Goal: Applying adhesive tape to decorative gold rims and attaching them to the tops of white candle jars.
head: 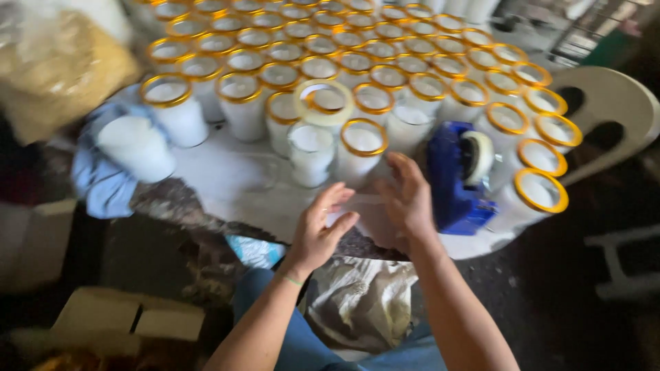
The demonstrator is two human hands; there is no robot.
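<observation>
My left hand (pixel 322 230) and my right hand (pixel 407 199) are raised together over the near edge of a white table (pixel 227 185). A clear strip of tape (pixel 363 201) appears stretched between their fingertips, though motion blur softens it. Just right of my right hand stands a blue tape dispenser (pixel 457 175) with a white roll. Directly beyond my hands are a wax-filled glass jar without a rim band (pixel 309 152) and one with a gold rim (pixel 362 148).
Several gold-rimmed jars of white wax (pixel 385 55) crowd the table's far side. A tape roll (pixel 323 103) lies on one jar. A white jar (pixel 134 148) rests on a blue cloth (pixel 103 182) at left. Cardboard boxes (pixel 127 312) sit lower left, a white plastic chair (pixel 612 103) at right.
</observation>
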